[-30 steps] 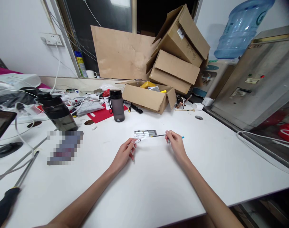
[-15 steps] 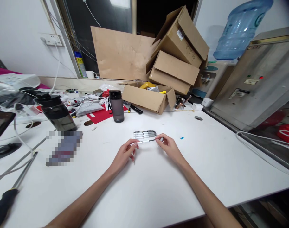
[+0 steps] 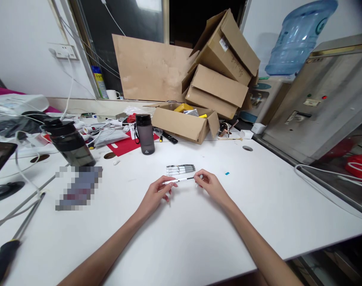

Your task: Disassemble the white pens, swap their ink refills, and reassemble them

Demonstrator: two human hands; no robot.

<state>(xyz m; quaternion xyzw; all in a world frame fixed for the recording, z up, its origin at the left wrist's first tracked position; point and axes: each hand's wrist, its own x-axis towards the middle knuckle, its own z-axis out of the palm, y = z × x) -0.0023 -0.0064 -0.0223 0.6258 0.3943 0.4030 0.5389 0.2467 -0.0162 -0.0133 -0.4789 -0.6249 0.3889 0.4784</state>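
Between my hands a thin white pen (image 3: 181,179) with a dark section toward its right end is held nearly level above the white table (image 3: 181,238). My left hand (image 3: 157,192) pinches its left part between thumb and fingers. At the pen's right end, my right hand (image 3: 209,184) has its fingertips closed, with a small grey piece showing at them. Just beyond, several pens (image 3: 181,169) lie side by side on the table.
Behind the pens stand a dark bottle (image 3: 145,134) and an open cardboard box (image 3: 181,122). Another bottle (image 3: 70,143) and a pixelated item (image 3: 81,188) are at left, near a screwdriver (image 3: 5,254). A blue scrap (image 3: 227,173) lies at right.
My left hand's fingers have shifted slightly on the pen. The whole view has moved a little; my right hand keeps nearly the same pose.
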